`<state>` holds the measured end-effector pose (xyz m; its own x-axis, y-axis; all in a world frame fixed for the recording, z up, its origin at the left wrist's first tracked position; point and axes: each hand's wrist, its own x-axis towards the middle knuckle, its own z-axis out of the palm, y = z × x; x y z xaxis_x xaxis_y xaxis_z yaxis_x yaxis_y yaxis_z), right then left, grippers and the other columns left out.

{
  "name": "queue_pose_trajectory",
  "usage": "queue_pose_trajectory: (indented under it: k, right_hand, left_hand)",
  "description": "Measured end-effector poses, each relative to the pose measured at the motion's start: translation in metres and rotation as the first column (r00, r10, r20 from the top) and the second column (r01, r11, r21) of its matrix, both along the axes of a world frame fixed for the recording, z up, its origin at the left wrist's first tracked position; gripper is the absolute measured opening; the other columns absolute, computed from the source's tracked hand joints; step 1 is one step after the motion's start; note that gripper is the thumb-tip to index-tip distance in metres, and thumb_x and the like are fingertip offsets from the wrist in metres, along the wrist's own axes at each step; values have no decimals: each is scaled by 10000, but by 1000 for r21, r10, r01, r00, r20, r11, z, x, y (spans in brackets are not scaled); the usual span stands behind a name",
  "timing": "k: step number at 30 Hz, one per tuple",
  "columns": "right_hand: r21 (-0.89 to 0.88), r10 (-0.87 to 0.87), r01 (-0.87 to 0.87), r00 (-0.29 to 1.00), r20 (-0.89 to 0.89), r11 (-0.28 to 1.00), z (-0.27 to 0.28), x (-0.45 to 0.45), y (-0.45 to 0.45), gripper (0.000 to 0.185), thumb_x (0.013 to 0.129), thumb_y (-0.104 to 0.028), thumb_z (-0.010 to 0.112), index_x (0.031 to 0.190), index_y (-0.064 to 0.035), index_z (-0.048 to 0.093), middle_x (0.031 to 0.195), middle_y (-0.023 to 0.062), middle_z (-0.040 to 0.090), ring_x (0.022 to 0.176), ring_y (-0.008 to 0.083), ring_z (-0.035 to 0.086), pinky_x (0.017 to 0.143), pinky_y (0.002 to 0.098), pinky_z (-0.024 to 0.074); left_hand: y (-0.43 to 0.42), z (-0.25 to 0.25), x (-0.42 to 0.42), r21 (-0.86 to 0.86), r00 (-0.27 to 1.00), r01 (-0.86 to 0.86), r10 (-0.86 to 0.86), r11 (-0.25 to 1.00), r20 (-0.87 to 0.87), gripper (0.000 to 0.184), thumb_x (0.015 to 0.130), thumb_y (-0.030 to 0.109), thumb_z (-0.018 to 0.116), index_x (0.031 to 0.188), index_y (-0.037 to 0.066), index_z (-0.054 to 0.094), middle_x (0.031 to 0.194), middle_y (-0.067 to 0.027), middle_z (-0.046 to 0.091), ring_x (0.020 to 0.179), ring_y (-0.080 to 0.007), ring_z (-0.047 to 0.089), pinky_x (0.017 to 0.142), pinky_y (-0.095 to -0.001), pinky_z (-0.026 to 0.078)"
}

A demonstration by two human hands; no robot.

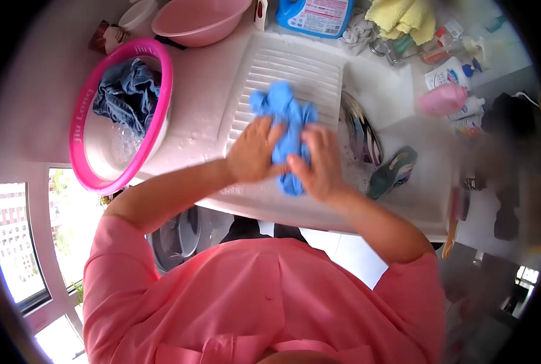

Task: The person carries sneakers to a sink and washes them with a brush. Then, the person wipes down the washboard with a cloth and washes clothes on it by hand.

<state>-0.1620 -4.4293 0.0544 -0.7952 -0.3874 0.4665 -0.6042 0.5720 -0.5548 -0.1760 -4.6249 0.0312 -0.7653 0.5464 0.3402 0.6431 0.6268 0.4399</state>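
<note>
A bunched blue cloth [290,124] lies on the white ribbed washboard [255,67] built into the sink counter. My left hand [253,148] presses on the cloth's left side, its fingers curled against it. On the other side my right hand [320,161] grips the cloth between thumb and fingers. Part of the cloth sticks out above both hands, and its lower end hangs below them near the counter's front edge. Soap suds dot the counter left of the washboard.
A pink-rimmed basin [79,130] with dark blue denim [125,97] and suds stands left. Behind are a pink bowl [200,21], a blue detergent bottle [316,15] and a yellow cloth [404,18]. Slippers [362,130] lie in the sink at right, with several bottles [449,74] beyond.
</note>
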Motion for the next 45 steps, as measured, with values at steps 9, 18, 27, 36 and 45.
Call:
queue_pose_trajectory:
  k: [9, 18, 27, 36, 45]
  right_hand:
    - [91, -378, 449, 832, -406, 889, -43, -194, -27, 321, 827, -325, 592, 1057, -100, 583, 1027, 151, 624, 967, 337, 567, 827, 454, 433]
    - [264, -24, 3, 997, 73, 964, -34, -120, -17, 544, 851, -470, 510, 1264, -116, 507, 1360, 151, 449, 1289, 322, 375, 1064, 557, 214]
    - [17, 15, -13, 989, -150, 1000, -12, -49, -8, 614, 844, -457, 538, 1329, -92, 446, 1340, 186, 454, 1236, 349, 425, 993, 540, 320]
    - [137, -276, 284, 958, -75, 949, -23, -160, -34, 518, 900, -411, 485, 1284, -62, 472, 1304, 224, 463, 1175, 387, 448, 1008, 506, 308]
    - [53, -14, 17, 998, -66, 998, -39, -108, -14, 544, 884, -431, 494, 1296, -79, 449, 1243, 219, 493, 1132, 391, 467, 989, 487, 328]
  left_hand:
    - [12, -23, -160, -371, 938, -343, 297, 863, -178, 648, 805, 433, 537, 1334, 90, 385, 1362, -189, 406, 1246, -371, 389, 1033, -511, 269]
    - [1, -44, -87, -115, 998, -32, 26, 993, -55, 669, 826, 253, 505, 1416, 40, 274, 1450, -193, 295, 1362, -365, 246, 1097, -524, 190]
    - [6, -19, -47, -117, 992, -119, 113, 986, -59, 768, 799, 264, 564, 1436, 69, 181, 1477, -190, 217, 1329, -414, 250, 1081, -529, 215]
    - [16, 8, -152, -540, 924, -320, 382, 779, 3, 757, 760, 163, 565, 1437, 79, 235, 1495, -86, 241, 1399, -337, 145, 1112, -485, 182]
    - [10, -43, -101, -108, 990, -132, 127, 985, -57, 657, 741, 133, 532, 1353, 32, 316, 1321, -188, 376, 1237, -387, 343, 1058, -463, 251]
